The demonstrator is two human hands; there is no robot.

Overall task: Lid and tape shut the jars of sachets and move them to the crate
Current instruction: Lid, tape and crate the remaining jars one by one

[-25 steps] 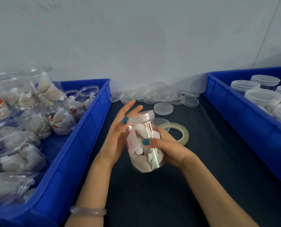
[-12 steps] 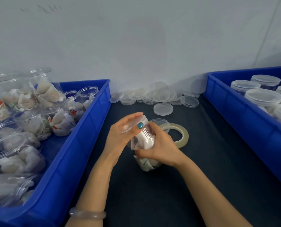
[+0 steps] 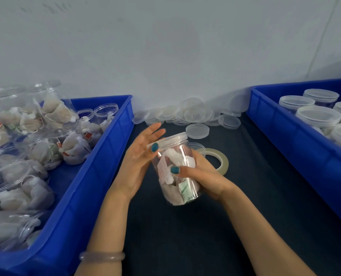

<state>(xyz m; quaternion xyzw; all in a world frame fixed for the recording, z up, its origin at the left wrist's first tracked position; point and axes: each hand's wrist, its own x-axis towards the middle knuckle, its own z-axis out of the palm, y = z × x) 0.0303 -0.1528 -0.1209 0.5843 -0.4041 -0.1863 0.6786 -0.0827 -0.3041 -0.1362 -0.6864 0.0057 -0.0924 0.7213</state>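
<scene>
A clear plastic jar (image 3: pixel 180 188) full of white sachets tilts above the dark table, its translucent lid (image 3: pixel 170 140) on top. My right hand (image 3: pixel 205 176) grips the jar's body from the right, thumb across the front. My left hand (image 3: pixel 137 162) lies against the lid's left side with fingers straight and the thumb touching the lid's rim. A roll of clear tape (image 3: pixel 223 162) lies flat on the table just behind my right hand.
The blue crate on the left (image 3: pixel 98 166) holds several open jars of sachets (image 3: pixel 46 148). In the blue crate on the right (image 3: pixel 285 140) stand several lidded jars (image 3: pixel 319 116). Loose lids (image 3: pixel 185 114) are heaped by the wall, and one lid (image 3: pixel 197 130) lies nearer.
Half a second ago my left hand curled over the lid; now its fingers are straight beside it. The right hand has slid round the jar, which is raised and tilted again.
</scene>
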